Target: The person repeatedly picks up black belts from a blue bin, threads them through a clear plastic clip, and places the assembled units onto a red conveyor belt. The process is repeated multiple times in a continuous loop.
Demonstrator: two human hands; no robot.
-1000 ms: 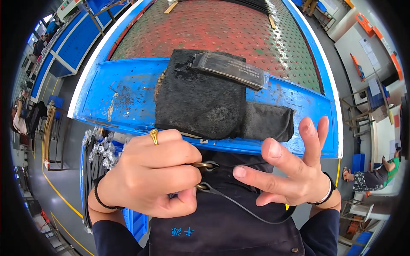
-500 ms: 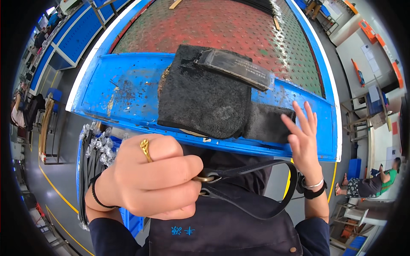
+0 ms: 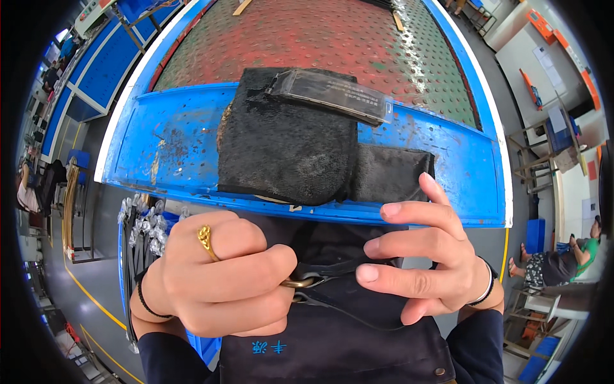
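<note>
In front of my dark apron (image 3: 332, 355), my left hand (image 3: 220, 275) is closed in a fist around a brass-coloured metal ring (image 3: 306, 281). A thin black strap (image 3: 358, 313) runs through this fitting and trails to the right. My right hand (image 3: 428, 256) has its fingers spread and curved beside the strap, holding nothing that I can see. Part of the strap is hidden behind that hand. Beyond both hands, a black fuzzy pad (image 3: 291, 141) lies on the blue bench tray, with a smaller dark pad (image 3: 390, 173) to its right.
A clear plastic case (image 3: 332, 96) rests on the large pad. The blue tray (image 3: 173, 141) borders a red and green studded surface (image 3: 288, 38). At the lower left hang several black straps with plastic-wrapped ends (image 3: 144, 227). A person in green (image 3: 585, 249) sits far right.
My right hand has come down and left, from over the small pad to beside the strap. The strap's wide loop has dropped lower. My left fist keeps its hold.
</note>
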